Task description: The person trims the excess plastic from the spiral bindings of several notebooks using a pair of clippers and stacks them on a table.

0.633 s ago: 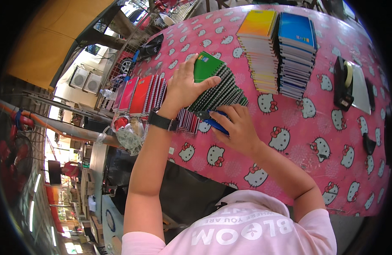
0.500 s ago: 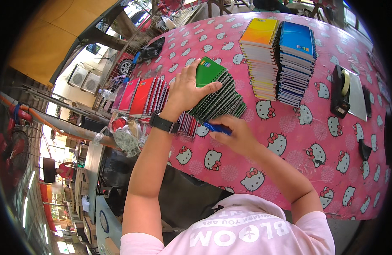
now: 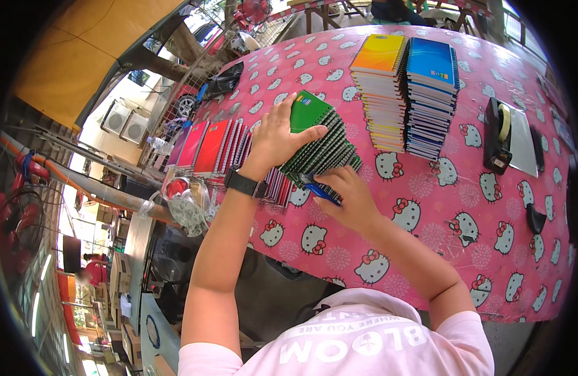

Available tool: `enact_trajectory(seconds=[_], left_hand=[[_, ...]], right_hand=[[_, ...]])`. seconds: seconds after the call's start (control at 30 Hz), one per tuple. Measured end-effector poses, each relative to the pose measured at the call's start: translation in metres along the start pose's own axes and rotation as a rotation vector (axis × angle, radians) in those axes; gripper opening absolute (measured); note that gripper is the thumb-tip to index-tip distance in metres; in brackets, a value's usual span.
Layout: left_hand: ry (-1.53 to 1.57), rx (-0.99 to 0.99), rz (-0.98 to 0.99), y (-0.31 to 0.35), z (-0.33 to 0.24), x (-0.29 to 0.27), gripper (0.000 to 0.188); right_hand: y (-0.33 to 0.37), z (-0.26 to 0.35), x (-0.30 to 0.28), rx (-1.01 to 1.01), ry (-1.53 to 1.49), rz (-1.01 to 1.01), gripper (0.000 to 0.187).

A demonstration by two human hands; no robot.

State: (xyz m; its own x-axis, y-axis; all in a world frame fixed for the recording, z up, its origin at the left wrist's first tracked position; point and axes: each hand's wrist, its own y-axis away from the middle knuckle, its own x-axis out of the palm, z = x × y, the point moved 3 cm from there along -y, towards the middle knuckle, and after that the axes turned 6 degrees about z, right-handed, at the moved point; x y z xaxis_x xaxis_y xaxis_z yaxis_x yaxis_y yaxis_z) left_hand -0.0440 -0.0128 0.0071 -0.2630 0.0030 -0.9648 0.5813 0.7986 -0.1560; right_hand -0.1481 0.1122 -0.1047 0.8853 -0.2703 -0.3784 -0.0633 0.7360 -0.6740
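A leaning stack of green spiral notebooks (image 3: pixel 311 111) stands on the table in front of me, its wire spines facing me. My left hand (image 3: pixel 278 135), with a black watch on the wrist, lies along the stack's left side. Its fingers are stretched out and the thumb is spread over the top notebook's edge. Close to the stack's lower spines, my right hand (image 3: pixel 346 194) is closed round a small blue-handled tool (image 3: pixel 323 192). The fingers cover part of the tool, so its exact kind cannot be told.
Behind my left arm stand red and pink notebooks (image 3: pixel 212 147). Tall stacks of yellow-orange notebooks (image 3: pixel 380 55) and blue notebooks (image 3: pixel 432 61) rise at the far right. A black tape dispenser (image 3: pixel 499 141) sits further right. A clear plastic bag (image 3: pixel 187 207) hangs at the table's left edge.
My right hand has shifted slightly, and the blue tool in it has tilted, now pointing up toward the stack's lower spines. My left hand stays on the green notebooks.
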Motion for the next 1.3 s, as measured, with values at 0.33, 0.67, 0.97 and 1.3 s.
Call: enact_trajectory(seconds=[0.33, 0.67, 0.97, 1.3], left_hand=[[-0.02, -0.035, 0.024, 0.001, 0.003, 0.001, 0.103], [-0.012, -0.018, 0.005, 0.002, 0.002, 0.0, 0.102], [-0.017, -0.028, 0.009, -0.001, 0.005, 0.0, 0.103], [-0.035, -0.024, 0.001, 0.0, -0.001, -0.002, 0.106]], right_hand=[[0.006, 0.004, -0.011, 0.015, 0.1, 0.009, 0.039], [0.012, -0.02, 0.012, 0.613, -0.985, 0.214, 0.032], [0.017, -0.003, -0.003, 0.046, 0.039, 0.021, 0.041], [0.017, -0.01, 0.003, -0.079, 0.229, -0.048, 0.041]])
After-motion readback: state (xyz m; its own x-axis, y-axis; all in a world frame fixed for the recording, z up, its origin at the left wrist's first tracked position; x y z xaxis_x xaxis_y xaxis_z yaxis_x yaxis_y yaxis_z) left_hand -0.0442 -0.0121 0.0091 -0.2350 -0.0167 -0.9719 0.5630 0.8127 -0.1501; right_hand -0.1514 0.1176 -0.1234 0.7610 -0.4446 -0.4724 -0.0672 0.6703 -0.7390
